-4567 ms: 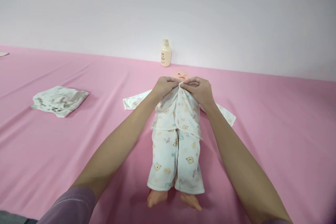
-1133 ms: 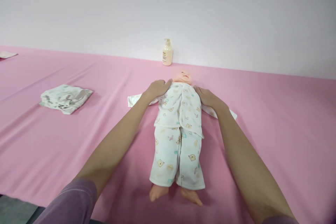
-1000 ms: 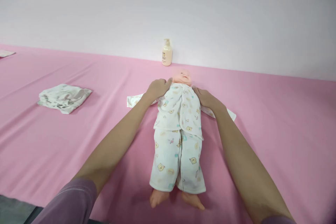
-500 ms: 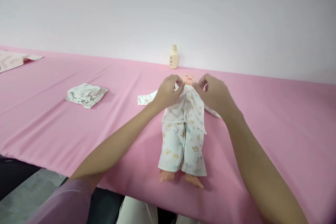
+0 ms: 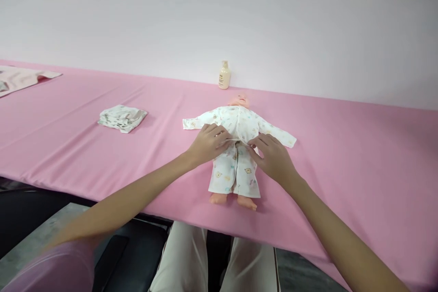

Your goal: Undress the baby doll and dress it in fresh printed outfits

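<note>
A baby doll [image 5: 239, 100] lies on its back, feet toward me, on the pink cloth. It wears a white patterned jacket [image 5: 236, 121] with both sleeves spread and matching trousers [image 5: 224, 175]. At the jacket's lower edge, my left hand [image 5: 211, 142] pinches the hem on the left side. My right hand [image 5: 272, 153] pinches the same hem on the right, with its fingertips bent around the fabric. The hem looks lifted a little between them, above the trousers' waist. Only the doll's bare feet show below the trouser legs.
A cream pump bottle [image 5: 224, 76] stands by the white wall [image 5: 137, 23], behind the doll's head. To the left lies a folded patterned cloth [image 5: 122, 117]. A pale pink cloth [image 5: 27, 77] rests at the far left of the pink-covered table [image 5: 359, 169].
Both hands have moved down from the jacket's collar to its lower hem. The doll's chest and both sleeves have come into view. My view has tilted slightly.
</note>
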A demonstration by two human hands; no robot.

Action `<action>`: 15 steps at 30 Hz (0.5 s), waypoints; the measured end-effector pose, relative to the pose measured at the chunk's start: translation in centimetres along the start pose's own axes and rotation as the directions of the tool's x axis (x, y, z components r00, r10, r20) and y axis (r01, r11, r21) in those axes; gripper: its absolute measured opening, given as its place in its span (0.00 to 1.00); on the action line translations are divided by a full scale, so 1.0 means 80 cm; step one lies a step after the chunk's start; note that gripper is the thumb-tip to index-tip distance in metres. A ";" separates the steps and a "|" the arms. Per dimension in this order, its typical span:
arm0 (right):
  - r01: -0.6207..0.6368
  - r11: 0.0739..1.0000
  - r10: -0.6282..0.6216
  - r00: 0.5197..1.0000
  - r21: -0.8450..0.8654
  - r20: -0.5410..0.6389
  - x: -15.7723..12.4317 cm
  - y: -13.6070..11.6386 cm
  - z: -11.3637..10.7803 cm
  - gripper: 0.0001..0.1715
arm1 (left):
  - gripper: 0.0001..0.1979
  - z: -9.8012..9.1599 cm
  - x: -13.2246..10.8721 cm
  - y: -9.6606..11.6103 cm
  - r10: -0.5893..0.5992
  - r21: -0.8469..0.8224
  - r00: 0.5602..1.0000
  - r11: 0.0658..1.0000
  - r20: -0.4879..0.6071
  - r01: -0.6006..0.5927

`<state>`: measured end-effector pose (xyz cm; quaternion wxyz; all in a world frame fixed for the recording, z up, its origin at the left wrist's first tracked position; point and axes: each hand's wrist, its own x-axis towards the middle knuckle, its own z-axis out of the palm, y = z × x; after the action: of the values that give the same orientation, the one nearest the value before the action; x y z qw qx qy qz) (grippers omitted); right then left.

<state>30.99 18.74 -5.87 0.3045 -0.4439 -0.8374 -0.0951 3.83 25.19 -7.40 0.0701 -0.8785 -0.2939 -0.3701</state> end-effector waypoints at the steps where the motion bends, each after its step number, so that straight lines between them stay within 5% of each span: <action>1: 0.046 0.998 -0.047 0.999 -0.040 -0.015 -0.004 0.000 -0.001 0.07 | 0.06 -0.001 -0.006 -0.003 0.044 0.002 0.999 0.999 -0.027 -0.043; 4: 0.104 0.993 -0.104 0.995 -0.048 0.001 -0.019 0.003 -0.006 0.10 | 0.05 -0.005 -0.030 -0.008 0.127 -0.033 0.990 0.991 -0.068 -0.130; 7: 0.074 0.993 -0.079 0.996 0.096 0.043 -0.019 0.003 -0.010 0.11 | 0.07 -0.009 -0.040 -0.008 0.091 -0.142 0.995 0.985 -0.037 -0.095; 11: -0.102 0.961 0.086 0.994 0.259 0.071 0.013 -0.007 -0.006 0.11 | 0.12 -0.009 -0.012 -0.004 -0.081 -0.275 0.996 0.957 0.049 0.092; 15: -0.361 0.889 0.356 0.932 0.282 0.069 0.054 -0.013 0.018 0.11 | 0.12 0.007 0.037 -0.006 -0.328 -0.359 0.941 0.871 0.082 0.335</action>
<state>27.73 21.72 -4.31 0.3719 -0.5419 -0.7483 0.0900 5.52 27.17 -5.82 -0.1626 -0.8158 -0.3664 -0.4169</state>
